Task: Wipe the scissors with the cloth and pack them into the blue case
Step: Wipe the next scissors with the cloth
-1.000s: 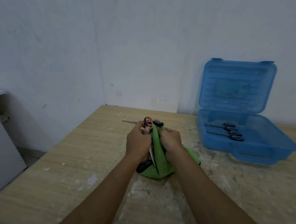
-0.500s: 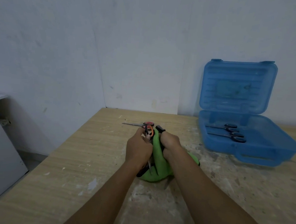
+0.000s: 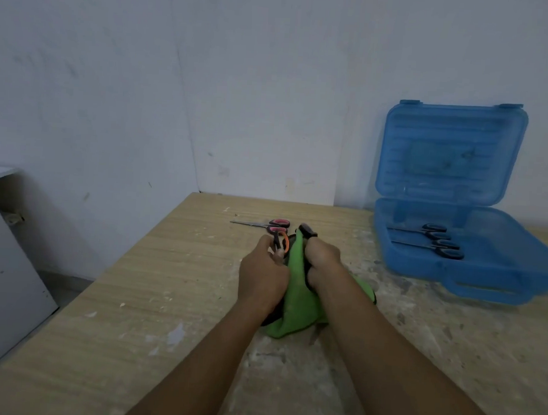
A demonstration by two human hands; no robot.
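Observation:
My left hand [image 3: 264,272] grips an orange-handled pair of scissors [image 3: 282,241] by the handle, blades hidden in the cloth. My right hand [image 3: 322,261] holds the green cloth [image 3: 296,292] bunched around those scissors at mid-table. Another pair with red-and-black handles [image 3: 265,225] lies flat on the table just beyond my hands, blades pointing left. The open blue case [image 3: 499,285] stands at the right against the wall, lid upright, with two black-handled scissors [image 3: 431,237] lying inside.
The wooden table [image 3: 133,279] is dusty, with its left edge running diagonally. A grey cabinet [image 3: 2,271] stands off the table's left side. White walls close the back.
The view has shifted, so the pair lying behind my hands now shows fully. My hands keep the same grips on the scissors and cloth, with small shifts.

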